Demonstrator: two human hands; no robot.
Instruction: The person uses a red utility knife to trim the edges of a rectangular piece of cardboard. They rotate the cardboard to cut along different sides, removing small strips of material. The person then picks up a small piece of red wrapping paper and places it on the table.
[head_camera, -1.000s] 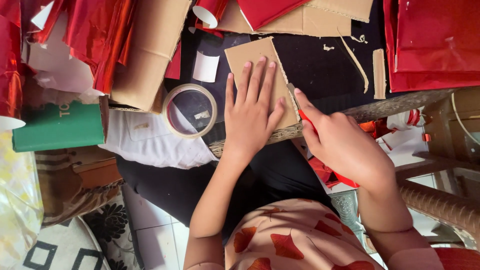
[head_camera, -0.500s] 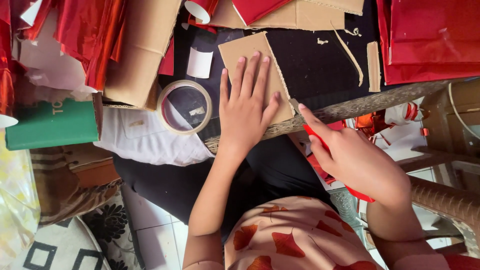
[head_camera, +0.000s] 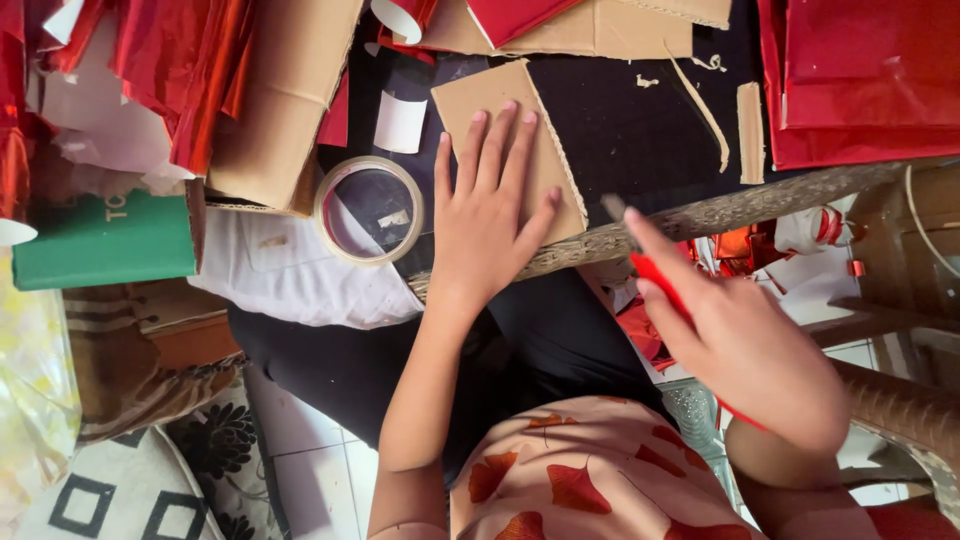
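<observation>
My left hand (head_camera: 487, 205) lies flat, fingers spread, on a rectangular piece of brown cardboard (head_camera: 495, 92) that rests on a dark table top (head_camera: 620, 130). My right hand (head_camera: 745, 345) is closed around a red-handled cutter (head_camera: 655, 280). Its blade tip points up at the table's front edge, just right of the cardboard's near corner. The hand is off the edge of the table, over my lap.
A roll of clear tape (head_camera: 368, 208) sits left of my left hand. Larger cardboard sheets (head_camera: 285, 95), red foil paper (head_camera: 860, 70), thin cardboard strips (head_camera: 750, 115) and a green box (head_camera: 105, 240) surround the work spot. A wicker stool (head_camera: 900, 400) stands at right.
My right hand has drawn the cutter down and toward me, from beside the cardboard's right edge to off the table's front edge. My left hand has stayed pressed on the cardboard.
</observation>
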